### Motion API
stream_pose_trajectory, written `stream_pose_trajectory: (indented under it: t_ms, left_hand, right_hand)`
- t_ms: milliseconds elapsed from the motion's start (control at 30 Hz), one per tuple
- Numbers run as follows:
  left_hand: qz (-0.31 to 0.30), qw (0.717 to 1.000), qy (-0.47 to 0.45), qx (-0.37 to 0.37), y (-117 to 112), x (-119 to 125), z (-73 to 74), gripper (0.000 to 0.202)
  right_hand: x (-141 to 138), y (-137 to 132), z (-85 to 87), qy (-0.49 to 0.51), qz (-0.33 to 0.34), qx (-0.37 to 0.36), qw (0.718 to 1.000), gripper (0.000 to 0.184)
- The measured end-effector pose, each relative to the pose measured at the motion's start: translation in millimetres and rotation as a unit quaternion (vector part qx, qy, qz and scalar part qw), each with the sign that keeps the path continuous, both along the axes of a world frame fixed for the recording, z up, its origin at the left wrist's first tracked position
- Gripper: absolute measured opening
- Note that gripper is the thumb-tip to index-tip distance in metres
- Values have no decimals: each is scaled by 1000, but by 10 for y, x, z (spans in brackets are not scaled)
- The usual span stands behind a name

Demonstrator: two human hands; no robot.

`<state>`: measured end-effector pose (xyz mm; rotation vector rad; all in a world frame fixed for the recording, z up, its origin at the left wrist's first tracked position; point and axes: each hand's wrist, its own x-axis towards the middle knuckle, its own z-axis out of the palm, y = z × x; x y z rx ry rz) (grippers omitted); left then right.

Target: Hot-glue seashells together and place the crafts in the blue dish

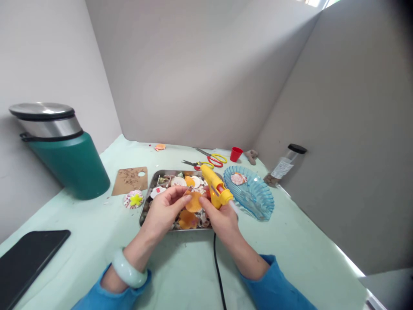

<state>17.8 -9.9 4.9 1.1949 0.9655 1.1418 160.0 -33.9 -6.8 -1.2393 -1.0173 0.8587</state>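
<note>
An orange scallop shell (pixel 194 202) is pinched between the thumb and fingers of my left hand (pixel 164 211), over a metal tray. My right hand (pixel 225 218) is closed round a yellow hot glue gun (pixel 213 184), while its thumb presses the shell's right edge. The gun's nozzle points right and down, away from the shell. Below both hands lies the tray (pixel 141 220), filled with mixed shells, among them a second orange shell (pixel 188 219). My right fingers are partly hidden behind the gun and shell.
A decorated round piece (pixel 133 199) and brown card (pixel 124 181) lie left; a green bottle (pixel 72 165) and phone (pixel 30 262) stand beyond. Behind are scissors (pixel 214 160) and a red cup (pixel 236 154). Right are a blue dish (pixel 258 200) and jar (pixel 285 163). The black cord (pixel 218 267) trails toward me.
</note>
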Motion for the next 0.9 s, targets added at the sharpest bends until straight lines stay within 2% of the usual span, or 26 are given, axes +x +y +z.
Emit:
stream_pose_trajectory:
  t_ms: [200,467,767,900]
  left_hand:
    - [-21,999,30,-2,-18,5,44,29]
    - [19,1000,8,-17,-6,4,24,28]
    - [-39,999,-5,-2,-14,16,33,31]
    - [-6,1000,5,26,-9,9,6,25]
  right_hand:
    - [37,2,-59,-23,-4,11,1000,25]
    - [33,-44,-80,-70,29,70,995,18]
    - [46,-51,-59,-65,3,38,997,20]
    - [45,-37,-88,-50,26,45,997,21]
